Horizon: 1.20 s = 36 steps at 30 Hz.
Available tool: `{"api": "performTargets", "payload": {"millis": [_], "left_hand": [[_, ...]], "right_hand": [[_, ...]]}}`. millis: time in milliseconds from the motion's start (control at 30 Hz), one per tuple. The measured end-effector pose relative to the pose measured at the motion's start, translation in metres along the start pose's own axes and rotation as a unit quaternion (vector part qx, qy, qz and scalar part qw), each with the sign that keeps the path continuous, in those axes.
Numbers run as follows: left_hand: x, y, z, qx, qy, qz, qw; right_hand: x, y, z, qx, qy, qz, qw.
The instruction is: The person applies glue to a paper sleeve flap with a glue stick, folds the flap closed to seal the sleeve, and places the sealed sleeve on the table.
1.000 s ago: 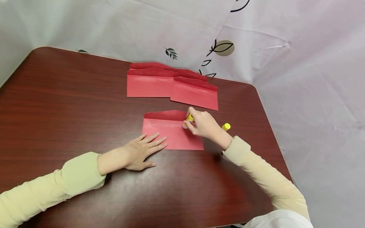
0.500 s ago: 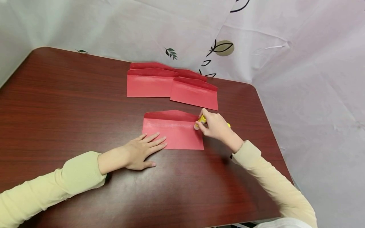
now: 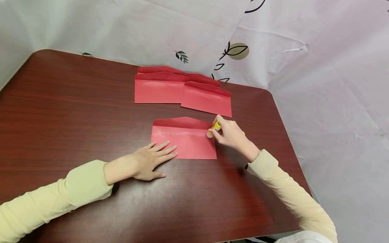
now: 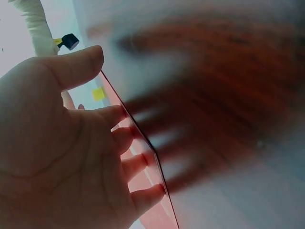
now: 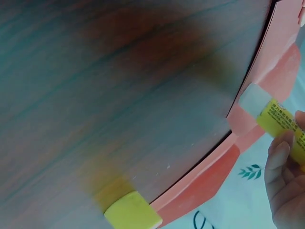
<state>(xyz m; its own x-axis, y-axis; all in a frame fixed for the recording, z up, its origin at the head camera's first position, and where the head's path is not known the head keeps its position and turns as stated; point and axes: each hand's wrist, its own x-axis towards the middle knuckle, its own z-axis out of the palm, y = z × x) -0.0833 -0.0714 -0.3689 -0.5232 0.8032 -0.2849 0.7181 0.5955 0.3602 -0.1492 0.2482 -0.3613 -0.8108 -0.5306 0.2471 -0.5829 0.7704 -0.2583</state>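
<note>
A red envelope [image 3: 194, 145] lies on the table with its flap folded up and away from the person. A whitish smear runs below the flap's crease. My left hand [image 3: 149, 162] lies flat, its spread fingertips resting on the envelope's lower left part. Between thumb and fingers my right hand [image 3: 232, 134] pinches a yellow glue stick [image 5: 276, 118], tilted, its white tip at the right end of the envelope near the crease. The yellow cap [image 5: 133, 212] stands on the table to the right, mostly hidden behind the right hand in the head view.
Farther back, several red envelopes overlap, among them a left one [image 3: 159, 91] and a right one [image 3: 208, 101], flaps up. Behind the brown table [image 3: 76, 118] hangs a pale curtain [image 3: 121, 30] with leaf prints.
My right hand has moved the glue stick rightward along the envelope to its right end, then stayed nearly still over the last half second. The left hand keeps its place.
</note>
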Motion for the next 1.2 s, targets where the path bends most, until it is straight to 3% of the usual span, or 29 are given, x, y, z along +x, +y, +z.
{"api": "performTargets", "payload": {"millis": [433,933,1200], "left_hand": [[0.0,0.0,-0.001,0.002,0.0,0.001,1.0],[0.001,0.0,-0.003,-0.01,-0.021,-0.009,0.9997],[0.002,0.0,-0.006,0.001,-0.015,-0.006,0.9999]], "right_hand": [[0.021,-0.018,0.01,0.01,-0.035,-0.003,0.9993],[0.046,-0.04,0.022,0.028,-0.042,-0.051,0.9974],[0.052,-0.042,0.022,0.031,-0.055,-0.067,0.9957]]}}
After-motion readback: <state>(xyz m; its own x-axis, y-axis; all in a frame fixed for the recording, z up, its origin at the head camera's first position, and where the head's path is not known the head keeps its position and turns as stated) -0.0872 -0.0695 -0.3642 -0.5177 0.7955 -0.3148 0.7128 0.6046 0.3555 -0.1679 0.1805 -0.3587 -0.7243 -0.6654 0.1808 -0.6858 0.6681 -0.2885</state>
